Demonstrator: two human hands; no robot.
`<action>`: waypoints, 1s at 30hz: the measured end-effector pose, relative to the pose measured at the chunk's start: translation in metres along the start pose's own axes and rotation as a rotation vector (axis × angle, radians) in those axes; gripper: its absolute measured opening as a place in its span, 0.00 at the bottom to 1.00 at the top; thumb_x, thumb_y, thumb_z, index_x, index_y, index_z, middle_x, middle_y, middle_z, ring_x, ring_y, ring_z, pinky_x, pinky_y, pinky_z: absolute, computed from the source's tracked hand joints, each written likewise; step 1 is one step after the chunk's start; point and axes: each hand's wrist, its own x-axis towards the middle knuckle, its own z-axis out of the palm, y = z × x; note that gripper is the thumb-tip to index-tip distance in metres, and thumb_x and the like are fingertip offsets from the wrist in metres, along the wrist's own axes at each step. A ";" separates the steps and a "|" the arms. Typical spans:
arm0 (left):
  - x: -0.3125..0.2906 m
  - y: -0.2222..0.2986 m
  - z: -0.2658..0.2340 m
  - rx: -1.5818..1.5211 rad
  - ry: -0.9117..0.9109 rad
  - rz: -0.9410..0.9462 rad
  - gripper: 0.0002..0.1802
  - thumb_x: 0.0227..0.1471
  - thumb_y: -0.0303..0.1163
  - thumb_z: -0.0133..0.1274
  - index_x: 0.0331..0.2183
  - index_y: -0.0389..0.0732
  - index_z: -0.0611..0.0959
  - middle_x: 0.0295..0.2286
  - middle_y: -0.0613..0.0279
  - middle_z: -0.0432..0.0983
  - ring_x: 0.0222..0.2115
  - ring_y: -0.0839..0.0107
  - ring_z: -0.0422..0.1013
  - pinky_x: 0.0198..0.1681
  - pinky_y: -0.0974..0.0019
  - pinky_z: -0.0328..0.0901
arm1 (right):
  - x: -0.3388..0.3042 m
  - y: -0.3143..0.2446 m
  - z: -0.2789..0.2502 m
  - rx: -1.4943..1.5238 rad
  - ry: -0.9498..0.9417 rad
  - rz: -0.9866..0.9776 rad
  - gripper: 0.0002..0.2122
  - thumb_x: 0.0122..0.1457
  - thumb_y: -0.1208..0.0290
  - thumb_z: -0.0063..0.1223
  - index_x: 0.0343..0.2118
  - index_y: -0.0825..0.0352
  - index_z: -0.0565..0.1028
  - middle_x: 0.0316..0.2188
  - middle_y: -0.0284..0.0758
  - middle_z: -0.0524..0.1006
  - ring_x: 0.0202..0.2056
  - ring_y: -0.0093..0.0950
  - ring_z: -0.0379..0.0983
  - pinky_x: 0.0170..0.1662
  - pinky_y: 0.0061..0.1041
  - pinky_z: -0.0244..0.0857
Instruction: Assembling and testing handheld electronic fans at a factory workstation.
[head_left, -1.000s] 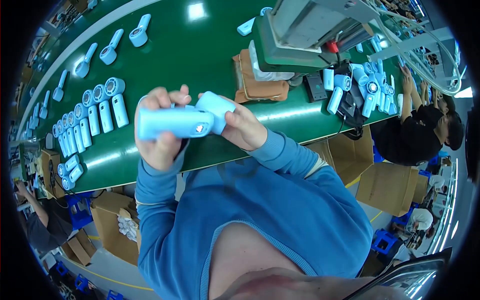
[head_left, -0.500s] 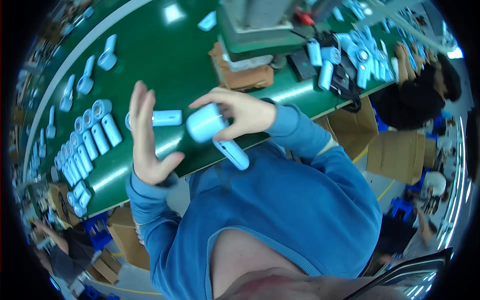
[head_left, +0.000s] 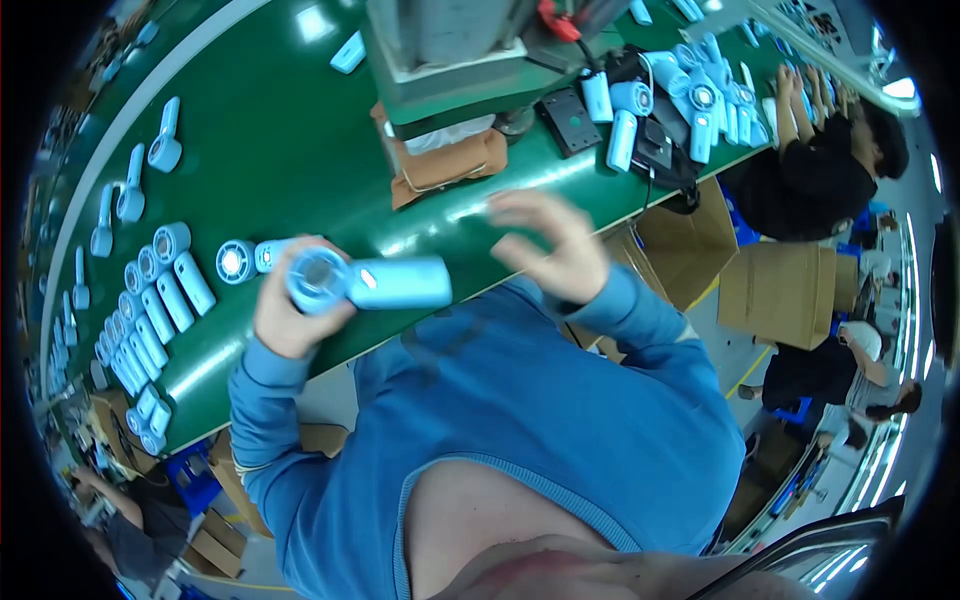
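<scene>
My left hand (head_left: pixel 285 310) is closed around the round head of a light blue handheld fan (head_left: pixel 402 283), whose handle points right over the table's near edge. Partly hidden behind that hand, another handheld fan (head_left: pixel 236 261) lies on the green table (head_left: pixel 310 130). My right hand (head_left: pixel 555 245) hangs in the air to the right of the held fan, apart from it. Its fingers are spread and somewhat blurred, with nothing in them. A tight row of similar fans (head_left: pixel 160 300) lies to the left.
A metal machine stand (head_left: pixel 450 70) rises at the far middle, with a brown cloth bundle (head_left: pixel 450 165) at its base. A pile of fans (head_left: pixel 700 100) and a black box (head_left: pixel 570 122) lie at the right. A person (head_left: pixel 830 160) sits beyond cardboard boxes (head_left: pixel 775 290).
The fan has passed from my right hand to my left and turned so its handle points right. My right hand has let go and moved right. The view has shifted slightly.
</scene>
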 end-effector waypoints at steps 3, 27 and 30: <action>0.015 -0.031 -0.030 -0.066 0.346 0.138 0.40 0.30 0.20 0.65 0.49 0.39 0.66 0.42 0.53 0.72 0.42 0.62 0.71 0.49 0.62 0.64 | 0.022 0.042 -0.060 -0.296 0.228 0.023 0.11 0.51 0.81 0.53 0.38 0.70 0.74 0.38 0.37 0.76 0.36 0.28 0.73 0.42 0.24 0.66; 0.113 -0.052 -0.003 0.184 0.183 0.223 0.39 0.34 0.24 0.67 0.50 0.41 0.67 0.44 0.57 0.70 0.44 0.64 0.70 0.51 0.63 0.64 | 0.103 0.181 -0.089 -0.988 0.082 -0.227 0.11 0.55 0.67 0.46 0.36 0.68 0.75 0.33 0.46 0.76 0.35 0.48 0.68 0.44 0.38 0.61; 0.117 -0.048 -0.009 0.230 0.078 0.278 0.38 0.34 0.25 0.67 0.49 0.42 0.69 0.43 0.58 0.72 0.43 0.65 0.71 0.50 0.64 0.65 | 0.095 0.190 -0.089 -0.996 0.071 -0.218 0.12 0.55 0.67 0.46 0.37 0.68 0.75 0.35 0.46 0.76 0.36 0.48 0.68 0.44 0.38 0.61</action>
